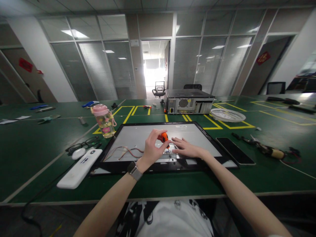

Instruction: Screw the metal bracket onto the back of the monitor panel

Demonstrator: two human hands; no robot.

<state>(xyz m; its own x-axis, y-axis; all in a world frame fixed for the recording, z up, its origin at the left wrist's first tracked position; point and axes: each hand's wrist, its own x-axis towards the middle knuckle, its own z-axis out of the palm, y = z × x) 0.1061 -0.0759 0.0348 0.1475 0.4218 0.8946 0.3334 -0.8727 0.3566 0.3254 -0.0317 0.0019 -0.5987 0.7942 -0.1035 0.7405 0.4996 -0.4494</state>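
Note:
A flat display panel [197, 135] with a black frame and pale grey back lies on the green table in front of me. My left hand [154, 146], with a watch [134, 170] on its wrist, is closed around the orange handle of a screwdriver [164, 136]. The screwdriver stands nearly upright, its tip down at a metal bracket [170, 155] near the panel's lower middle. Beside it, my right hand [186, 148] lies flat with fingers stretched out over the panel. Thin wires [125, 149] run across the panel's left part.
A pink-lidded bottle [103, 120], glasses [85, 144] and a white power bank [80, 168] are at the left. A phone [234, 150] and a tool with wires [268, 150] lie at the right. Behind the panel stand a computer case [189, 102] and a white basket [227, 115].

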